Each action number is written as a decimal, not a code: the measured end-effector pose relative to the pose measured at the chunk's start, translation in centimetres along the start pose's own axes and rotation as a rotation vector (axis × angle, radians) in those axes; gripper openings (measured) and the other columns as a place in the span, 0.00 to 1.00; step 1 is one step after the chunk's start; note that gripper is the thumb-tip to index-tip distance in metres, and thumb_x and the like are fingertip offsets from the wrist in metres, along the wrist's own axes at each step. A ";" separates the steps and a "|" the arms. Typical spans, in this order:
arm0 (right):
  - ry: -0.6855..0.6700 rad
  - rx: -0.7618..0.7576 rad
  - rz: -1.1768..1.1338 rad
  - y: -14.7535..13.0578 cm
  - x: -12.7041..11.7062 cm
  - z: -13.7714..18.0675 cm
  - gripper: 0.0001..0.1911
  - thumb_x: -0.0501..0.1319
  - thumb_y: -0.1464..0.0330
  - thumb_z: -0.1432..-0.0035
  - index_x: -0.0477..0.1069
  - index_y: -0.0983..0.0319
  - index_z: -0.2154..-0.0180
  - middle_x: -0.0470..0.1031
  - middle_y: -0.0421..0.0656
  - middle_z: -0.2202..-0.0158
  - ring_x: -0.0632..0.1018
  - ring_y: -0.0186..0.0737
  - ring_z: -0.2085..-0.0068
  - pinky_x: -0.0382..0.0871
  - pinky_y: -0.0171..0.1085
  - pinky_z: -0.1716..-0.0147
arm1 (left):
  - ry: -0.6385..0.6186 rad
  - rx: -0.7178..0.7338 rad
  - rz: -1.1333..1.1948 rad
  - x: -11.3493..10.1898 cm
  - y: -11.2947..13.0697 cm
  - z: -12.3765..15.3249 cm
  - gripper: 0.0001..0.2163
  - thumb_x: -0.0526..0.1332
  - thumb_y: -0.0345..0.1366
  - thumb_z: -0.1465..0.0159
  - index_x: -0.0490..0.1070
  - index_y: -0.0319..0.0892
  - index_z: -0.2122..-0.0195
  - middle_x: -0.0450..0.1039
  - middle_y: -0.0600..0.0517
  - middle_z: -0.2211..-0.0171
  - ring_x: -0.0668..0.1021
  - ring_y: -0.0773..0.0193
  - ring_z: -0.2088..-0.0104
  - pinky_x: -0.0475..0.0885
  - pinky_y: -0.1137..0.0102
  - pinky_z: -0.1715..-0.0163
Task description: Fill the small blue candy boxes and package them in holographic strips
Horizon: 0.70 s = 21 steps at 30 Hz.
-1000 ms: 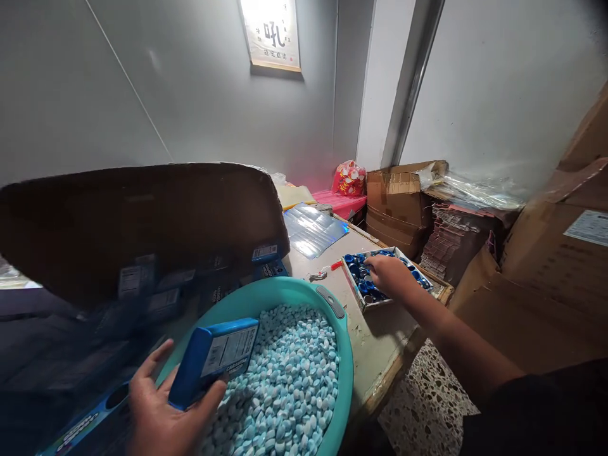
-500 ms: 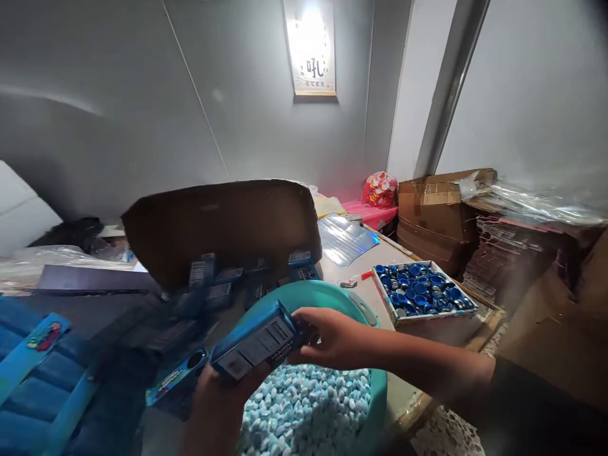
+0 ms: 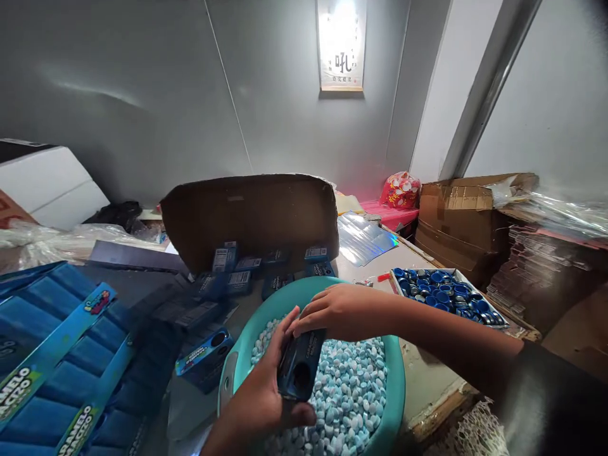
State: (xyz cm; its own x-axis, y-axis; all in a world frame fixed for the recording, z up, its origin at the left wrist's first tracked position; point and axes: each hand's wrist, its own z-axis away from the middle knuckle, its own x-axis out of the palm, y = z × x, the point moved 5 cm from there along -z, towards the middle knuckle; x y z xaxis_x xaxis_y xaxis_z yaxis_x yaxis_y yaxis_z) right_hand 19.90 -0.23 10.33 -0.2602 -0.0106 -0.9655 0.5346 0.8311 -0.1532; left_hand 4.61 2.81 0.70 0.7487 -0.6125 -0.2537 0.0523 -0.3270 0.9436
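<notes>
My left hand (image 3: pixel 261 386) is closed around a small dark blue candy box (image 3: pixel 302 364) from its left side and below. The box is tilted, with a dark round spot on the face towards me. My right hand (image 3: pixel 330 310) grips its far end from above, with some of the fingertips hidden. Both hands are over a teal tub (image 3: pixel 398 386) full of pale blue and white candies (image 3: pixel 354 392). Just left of the tub stands another blue candy box (image 3: pixel 206 361) with a similar round spot.
Several blue boxes (image 3: pixel 237 282) lie before an upright brown cardboard flap (image 3: pixel 251 215). Blue display packs (image 3: pixel 61 354) are stacked at the left. A shallow tray (image 3: pixel 494 324) of blue round caps (image 3: pixel 439 292) sits right of the tub, with cardboard boxes (image 3: pixel 453 218) behind.
The view has swung left. The held box has turned from lying crosswise with its printed side up to pointing its spotted face towards me, and my right hand has moved over its top.
</notes>
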 end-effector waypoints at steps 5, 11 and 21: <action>0.014 0.252 0.009 2.5 0.6 -0.6 0.25 0.57 0.73 0.35 0.63 0.61 0.37 0.76 0.50 0.45 0.78 0.45 0.47 0.71 0.42 0.50 | 0.131 -0.163 -0.067 -1.0 -1.3 -0.2 0.52 0.77 0.44 0.65 0.61 0.48 0.36 0.71 0.44 0.44 0.74 0.42 0.43 0.70 0.54 0.43; -0.473 0.653 -0.172 4.9 5.8 3.1 0.68 0.74 0.47 0.61 0.41 0.59 0.28 0.51 0.59 0.29 0.62 0.69 0.34 0.61 0.60 0.38 | 0.465 -0.227 -0.323 -2.7 -3.3 -0.7 0.31 0.70 0.58 0.63 0.69 0.43 0.63 0.75 0.47 0.64 0.79 0.49 0.64 0.76 0.59 0.65; -0.447 0.488 -0.053 5.7 9.9 1.6 0.62 0.76 0.50 0.63 0.50 0.54 0.31 0.63 0.59 0.39 0.67 0.69 0.40 0.64 0.60 0.44 | 0.646 -0.274 -0.340 -3.2 -1.7 0.0 0.28 0.70 0.56 0.61 0.67 0.45 0.64 0.76 0.52 0.72 0.80 0.49 0.67 0.74 0.62 0.69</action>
State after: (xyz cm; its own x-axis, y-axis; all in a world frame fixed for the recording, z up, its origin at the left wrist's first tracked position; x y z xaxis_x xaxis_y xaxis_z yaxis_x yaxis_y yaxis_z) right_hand 21.71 3.50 -0.41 0.0061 -0.3615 -0.9323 0.8602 0.4773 -0.1795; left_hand 2.10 5.34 -0.04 0.8945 0.0579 -0.4433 0.4461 -0.1802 0.8766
